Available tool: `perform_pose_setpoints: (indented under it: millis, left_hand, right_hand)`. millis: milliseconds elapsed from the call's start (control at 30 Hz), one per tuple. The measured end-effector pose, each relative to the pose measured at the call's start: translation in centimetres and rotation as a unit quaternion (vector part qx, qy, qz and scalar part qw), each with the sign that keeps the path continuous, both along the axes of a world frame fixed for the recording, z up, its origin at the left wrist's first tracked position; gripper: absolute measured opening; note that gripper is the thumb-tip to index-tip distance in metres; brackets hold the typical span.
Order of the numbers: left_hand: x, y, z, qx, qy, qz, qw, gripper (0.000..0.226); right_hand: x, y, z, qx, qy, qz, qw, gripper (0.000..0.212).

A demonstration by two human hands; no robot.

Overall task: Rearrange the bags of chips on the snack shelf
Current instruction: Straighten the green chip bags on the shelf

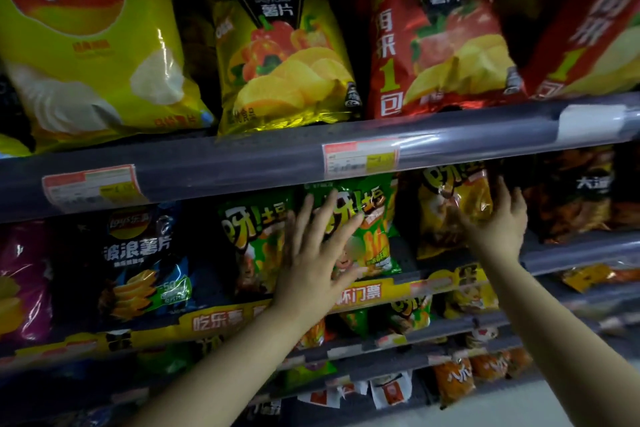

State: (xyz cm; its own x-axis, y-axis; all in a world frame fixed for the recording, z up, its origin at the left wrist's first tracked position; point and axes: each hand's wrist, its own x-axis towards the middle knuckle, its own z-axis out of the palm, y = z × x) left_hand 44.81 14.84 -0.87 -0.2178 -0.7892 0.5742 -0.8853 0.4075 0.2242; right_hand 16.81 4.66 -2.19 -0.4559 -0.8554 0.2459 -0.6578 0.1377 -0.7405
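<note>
Green bag [367,229]; orange-yellow bag [450,208]; dk blue Lay's bag [138,253].

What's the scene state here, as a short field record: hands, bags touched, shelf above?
left hand: open, fingers spread, flat on the green bag
right hand: open, against the orange bag
grasp: neither bag gripped or lifted
shelf row: middle, under the grey shelf rail
top shelf: yellow bag, red bag
</note>
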Motion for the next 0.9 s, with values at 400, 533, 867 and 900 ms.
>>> perform_pose_setpoints:
  millis: [400, 533, 867, 900]
  left_hand:
    - [-4.0, -4.6, -1.5, 0.024, -0.100, 0.113, 0.988, 0.077]
    - [-4.7, -5.2, -1.3, 0.007, -0.099, 0.090, 0.991, 0.074]
    - [-5.2, -5.1, -0.8, 0.037, -0.102, 0.078, 0.991, 0.073]
    - [-5.2, -4.9, -0.5, 0.041, -0.095, 0.073, 0.992, 0.074]
  right_hand:
    - [1.4, -0.1, -1.8, 0.046, -0.104, 0.085, 0.990, 0.088]
    - [1.2, -0.4, -1.9, 0.059, -0.082, 0.077, 0.992, 0.088]
    - [0.7, -0.3, -0.8, 0.113, -0.050, 0.074, 0.990, 0.090]
    - [0.5, -0.2, -0.4, 0.125, -0.050, 0.081, 0.988, 0.091]
